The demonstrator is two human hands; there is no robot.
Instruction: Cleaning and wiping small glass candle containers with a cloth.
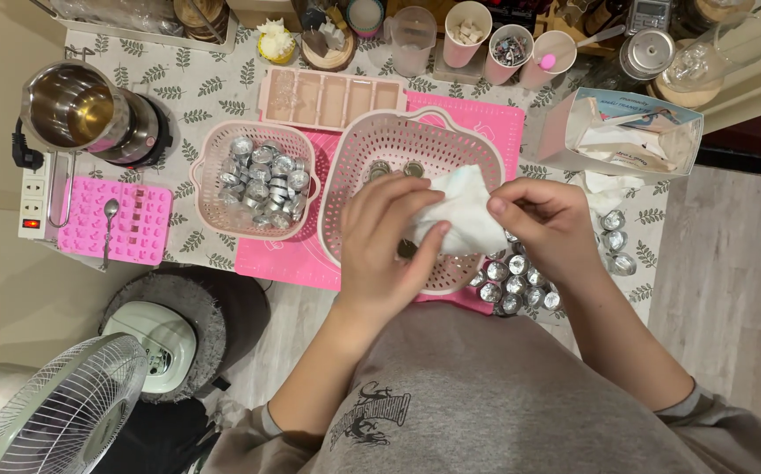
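White tissue (464, 211) sits pinched between our two hands at the centre of the frame, held above the larger pink perforated basket (358, 167). Our left hand (389, 246) closes its thumb and fingers on the tissue's lower left edge; our right hand (543, 215) grips its right edge between curled fingers. We cannot tell whether anything is wrapped inside the tissue.

The hands and tissue cover most of this basket's inside; two small metal cups (395, 168) show at its far wall. To its left stands a second, smaller pink basket (213, 206), heaped with silvery tealight cups (259, 180), too many and too overlapped to count. Both baskets rest on a bright pink mat (486, 118).

Just right of our right wrist, a loose cluster of about ten more cups (512, 281) lies on the leaf-patterned tablecloth (187, 92), and three further ones (616, 241) lie near an open white box of tissues (626, 132) at the right.

Behind the baskets lies one long pale pink mould tray (332, 96) with five compartments. Along the top edge stand three pink cups (508, 44) and a clear measuring cup (413, 39). At upper left we see one steel melting pot (77, 110), with a pink silicone mould (134, 224) bearing a spoon (108, 228) below it. A white fan (55, 412) fills the lower left corner.
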